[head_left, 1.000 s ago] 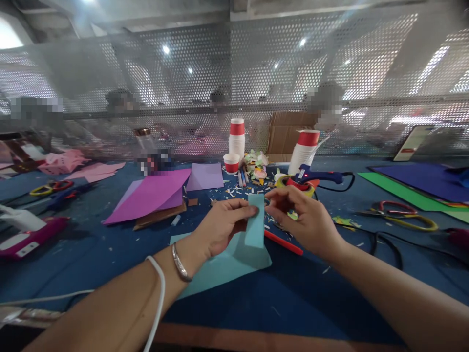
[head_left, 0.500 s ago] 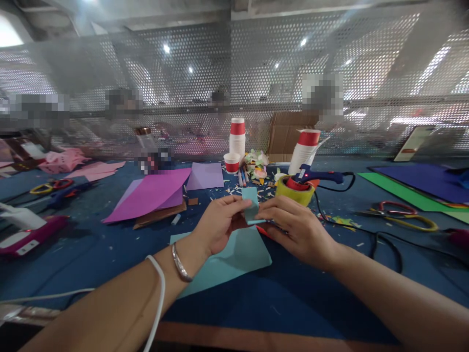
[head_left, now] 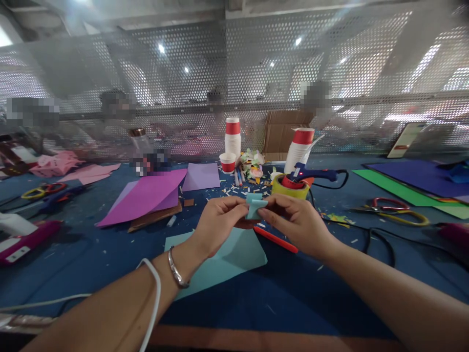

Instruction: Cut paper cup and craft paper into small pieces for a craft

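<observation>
Folded up now is the lower end of the light blue strip [head_left: 253, 209], and the right hand [head_left: 298, 220], which was apart from it one second before, has come to hold it. The left hand [head_left: 220, 220] pinches its left side with narrow fingers; the right fingers are also narrow, holding its right side. The strip is above the far edge of the light blue sheet [head_left: 227, 259], which lies on the bench [head_left: 293, 303]. Just beside the sheet, to its right, is a red stick [head_left: 276, 239]. Beyond the sheet, to the right, a blue glue gun [head_left: 317, 174] rests over a yellow roll [head_left: 289, 189].
</observation>
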The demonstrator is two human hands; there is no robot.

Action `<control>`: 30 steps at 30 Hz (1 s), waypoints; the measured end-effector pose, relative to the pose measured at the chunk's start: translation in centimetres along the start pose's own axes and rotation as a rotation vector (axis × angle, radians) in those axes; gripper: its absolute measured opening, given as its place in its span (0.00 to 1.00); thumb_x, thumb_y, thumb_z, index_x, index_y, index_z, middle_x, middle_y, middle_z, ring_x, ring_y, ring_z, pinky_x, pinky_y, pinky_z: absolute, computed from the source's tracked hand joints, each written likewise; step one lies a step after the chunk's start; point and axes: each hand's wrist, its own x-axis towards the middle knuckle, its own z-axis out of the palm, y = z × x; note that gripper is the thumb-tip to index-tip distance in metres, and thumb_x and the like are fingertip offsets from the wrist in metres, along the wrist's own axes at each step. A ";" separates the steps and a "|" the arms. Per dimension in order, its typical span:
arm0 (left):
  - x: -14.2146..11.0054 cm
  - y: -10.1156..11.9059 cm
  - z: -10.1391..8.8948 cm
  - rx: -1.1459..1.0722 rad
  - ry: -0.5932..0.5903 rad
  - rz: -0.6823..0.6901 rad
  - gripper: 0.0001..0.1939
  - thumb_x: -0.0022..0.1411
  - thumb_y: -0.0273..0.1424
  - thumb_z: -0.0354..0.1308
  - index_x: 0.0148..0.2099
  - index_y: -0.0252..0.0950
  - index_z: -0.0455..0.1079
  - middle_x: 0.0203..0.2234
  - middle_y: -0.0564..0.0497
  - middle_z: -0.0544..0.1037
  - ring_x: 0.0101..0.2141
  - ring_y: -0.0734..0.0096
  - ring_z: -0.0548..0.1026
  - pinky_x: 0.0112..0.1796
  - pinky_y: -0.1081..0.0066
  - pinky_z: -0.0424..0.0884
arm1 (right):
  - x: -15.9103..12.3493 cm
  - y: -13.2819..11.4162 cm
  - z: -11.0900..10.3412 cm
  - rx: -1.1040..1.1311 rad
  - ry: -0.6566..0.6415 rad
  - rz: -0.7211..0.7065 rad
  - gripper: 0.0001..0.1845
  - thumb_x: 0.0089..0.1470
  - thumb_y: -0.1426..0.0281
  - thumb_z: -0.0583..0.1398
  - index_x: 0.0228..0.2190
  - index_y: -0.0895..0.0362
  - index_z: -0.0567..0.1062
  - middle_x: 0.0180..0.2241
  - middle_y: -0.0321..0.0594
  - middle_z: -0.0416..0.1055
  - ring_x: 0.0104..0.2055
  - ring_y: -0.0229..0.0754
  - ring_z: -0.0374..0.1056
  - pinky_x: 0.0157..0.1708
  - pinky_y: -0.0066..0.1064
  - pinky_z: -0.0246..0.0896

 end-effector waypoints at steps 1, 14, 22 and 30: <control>0.0 0.0 0.0 0.008 -0.008 0.007 0.06 0.52 0.32 0.65 0.31 0.34 0.78 0.25 0.52 0.79 0.27 0.72 0.77 0.34 0.71 0.75 | 0.0 0.0 0.0 0.024 0.000 0.000 0.09 0.59 0.62 0.60 0.33 0.55 0.74 0.28 0.36 0.71 0.30 0.39 0.65 0.30 0.31 0.60; 0.6 -0.3 -0.8 -0.005 0.055 0.005 0.11 0.56 0.36 0.65 0.30 0.33 0.71 0.23 0.55 0.74 0.26 0.76 0.71 0.34 0.71 0.72 | -0.3 -0.8 -0.4 -0.123 -0.115 -0.278 0.08 0.58 0.65 0.63 0.36 0.57 0.77 0.35 0.40 0.73 0.33 0.38 0.68 0.33 0.29 0.64; 0.3 -0.7 -1.0 0.450 -0.063 0.253 0.11 0.65 0.36 0.56 0.35 0.34 0.72 0.24 0.55 0.70 0.26 0.76 0.65 0.30 0.72 0.62 | 0.6 0.4 -0.4 0.071 0.121 0.044 0.16 0.56 0.57 0.64 0.38 0.56 0.74 0.30 0.37 0.72 0.30 0.38 0.67 0.28 0.29 0.62; -0.1 -0.3 -0.9 0.514 -0.058 0.286 0.10 0.68 0.34 0.54 0.45 0.35 0.73 0.34 0.50 0.77 0.33 0.72 0.72 0.35 0.72 0.66 | 0.4 0.1 -0.3 0.153 0.090 0.043 0.11 0.54 0.61 0.65 0.29 0.56 0.74 0.23 0.31 0.65 0.23 0.33 0.60 0.22 0.26 0.56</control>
